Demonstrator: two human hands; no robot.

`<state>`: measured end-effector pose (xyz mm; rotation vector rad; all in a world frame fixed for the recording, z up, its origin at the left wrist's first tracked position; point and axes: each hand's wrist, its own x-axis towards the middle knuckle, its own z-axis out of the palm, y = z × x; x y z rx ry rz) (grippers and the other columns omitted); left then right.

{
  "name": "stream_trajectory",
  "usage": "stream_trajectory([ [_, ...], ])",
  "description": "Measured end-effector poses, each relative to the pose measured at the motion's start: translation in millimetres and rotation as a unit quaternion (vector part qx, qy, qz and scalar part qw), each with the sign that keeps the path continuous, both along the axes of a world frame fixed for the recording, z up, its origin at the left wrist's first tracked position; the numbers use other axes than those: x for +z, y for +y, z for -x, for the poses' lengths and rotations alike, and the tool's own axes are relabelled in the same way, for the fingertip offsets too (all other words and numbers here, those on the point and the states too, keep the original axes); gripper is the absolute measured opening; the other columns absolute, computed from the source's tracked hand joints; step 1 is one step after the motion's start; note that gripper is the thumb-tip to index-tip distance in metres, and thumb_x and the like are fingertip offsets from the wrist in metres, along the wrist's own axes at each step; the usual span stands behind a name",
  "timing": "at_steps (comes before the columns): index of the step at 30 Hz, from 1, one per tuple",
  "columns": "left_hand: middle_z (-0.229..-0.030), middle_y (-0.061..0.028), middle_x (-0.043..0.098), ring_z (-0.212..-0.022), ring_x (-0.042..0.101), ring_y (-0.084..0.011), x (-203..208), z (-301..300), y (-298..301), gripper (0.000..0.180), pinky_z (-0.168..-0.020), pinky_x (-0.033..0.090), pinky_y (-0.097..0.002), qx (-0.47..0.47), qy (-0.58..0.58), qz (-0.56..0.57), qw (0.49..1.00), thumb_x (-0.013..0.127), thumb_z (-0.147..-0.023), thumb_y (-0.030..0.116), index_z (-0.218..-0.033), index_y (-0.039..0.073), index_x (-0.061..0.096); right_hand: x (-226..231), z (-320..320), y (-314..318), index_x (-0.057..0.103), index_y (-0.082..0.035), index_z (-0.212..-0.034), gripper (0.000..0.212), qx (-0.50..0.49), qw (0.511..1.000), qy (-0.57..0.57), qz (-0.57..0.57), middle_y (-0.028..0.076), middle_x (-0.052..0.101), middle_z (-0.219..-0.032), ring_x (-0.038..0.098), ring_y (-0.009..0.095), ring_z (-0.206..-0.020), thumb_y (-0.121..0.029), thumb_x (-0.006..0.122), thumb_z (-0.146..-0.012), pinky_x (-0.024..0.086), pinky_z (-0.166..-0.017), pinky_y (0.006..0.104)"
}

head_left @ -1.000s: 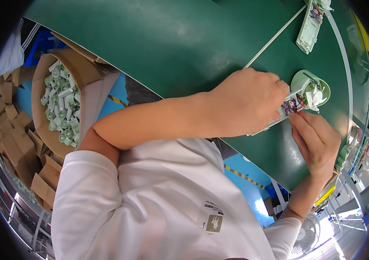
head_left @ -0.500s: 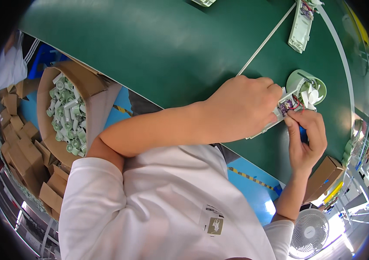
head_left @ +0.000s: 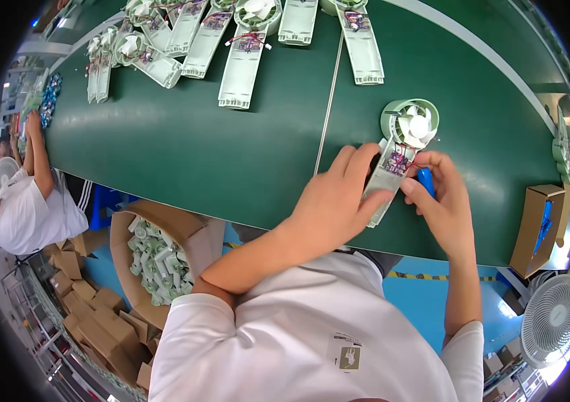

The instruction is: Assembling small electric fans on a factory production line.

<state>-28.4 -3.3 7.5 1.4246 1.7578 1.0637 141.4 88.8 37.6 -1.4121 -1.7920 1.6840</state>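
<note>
A handheld fan's pale green open shell (head_left: 384, 179) lies on the table in front of me, its round head with white blades (head_left: 413, 126) pointing away. Inside the handle sits a small purple circuit board (head_left: 397, 162) with thin red wires. My left hand (head_left: 338, 201) grips the handle from its left side, thumb across the lower end. At the right of the handle, my right hand (head_left: 442, 197) has its fingers closed around a blue cylindrical battery (head_left: 425, 179), close to the wires. The palm hides part of the battery.
Several similar open fan shells (head_left: 241, 74) lie along the far side of the green table (head_left: 164, 141). Below its edge stands a carton (head_left: 201, 244) of pale green parts. At right are a box with blue pieces (head_left: 536, 231) and a standing fan (head_left: 556, 315). Another person (head_left: 33, 208) works at far left.
My view has swung left, bringing more fan shells and the other person into sight. The left hand has shifted down the handle; the right hand has moved off the board, and the blue battery shows more.
</note>
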Motion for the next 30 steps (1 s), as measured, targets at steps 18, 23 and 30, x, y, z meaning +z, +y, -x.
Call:
stream_trajectory([
  [18, -0.113, -0.0137, 0.058, -0.090, 0.063, -0.0283, -5, -2, -29, 0.078, -0.070, 0.055, -0.0347, -0.084, 0.011, -0.071, 0.994, 0.085, -0.070, 0.021, -0.136, 0.001, 0.049, 0, 11, -52, 0.070, 0.003, -0.105, 0.021, -0.153, 0.983, 0.038, -0.099, 0.004, 0.068, -0.091, 0.063, 0.009, -0.081, 0.001, 0.075, -0.084, 0.053, -0.073, 0.0222],
  [23, -0.113, -0.0131, 0.058, -0.090, 0.064, -0.0271, -6, -5, -29, 0.079, -0.069, 0.055, -0.0336, -0.078, 0.018, -0.082, 0.993, 0.087, -0.067, 0.021, -0.134, 0.001, 0.050, -4, 14, -54, 0.070, 0.004, -0.106, 0.023, -0.166, 0.978, 0.050, -0.113, 0.005, 0.067, -0.095, 0.064, 0.009, -0.081, 0.003, 0.075, -0.084, 0.055, -0.071, 0.0224],
  [30, -0.112, -0.0132, 0.059, -0.090, 0.065, -0.0272, -9, -6, -27, 0.078, -0.069, 0.056, -0.0338, -0.062, 0.015, -0.098, 0.993, 0.087, -0.066, 0.021, -0.132, 0.000, 0.052, 0, 24, -50, 0.072, 0.001, -0.101, 0.023, -0.063, 0.958, -0.037, -0.278, 0.008, 0.065, -0.092, 0.061, 0.010, -0.072, 0.000, 0.079, -0.079, 0.050, -0.059, 0.0217],
])
